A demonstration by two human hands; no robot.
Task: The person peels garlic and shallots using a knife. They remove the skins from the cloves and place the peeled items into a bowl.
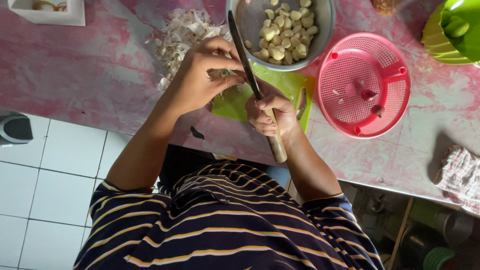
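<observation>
Head view: the left hand (197,80) hovers over the flat green plastic cutting board (290,85), its fingers curled together and pinching a small pale garlic clove (218,74) against the board; the clove is mostly hidden under the fingertips. The right hand (271,116) is wrapped tight around the wooden handle of a long dark-bladed kitchen knife (245,55), all fingers closed on it, the blade running up past the left fingertips toward the bowl.

Just beyond the board sits a round grey metal strainer bowl (325,30), holding a heap of peeled pale garlic cloves (287,32) gathered on its right side. To the right lies a round pink plastic perforated basket (363,85), with two small reddish shallots (369,94) and a few bits of skin inside. A loose pile of white papery garlic skins (182,35) lies on the pink mottled countertop (75,75), beside the left hand. A checked cloth (457,175) rests at the counter's right edge.
</observation>
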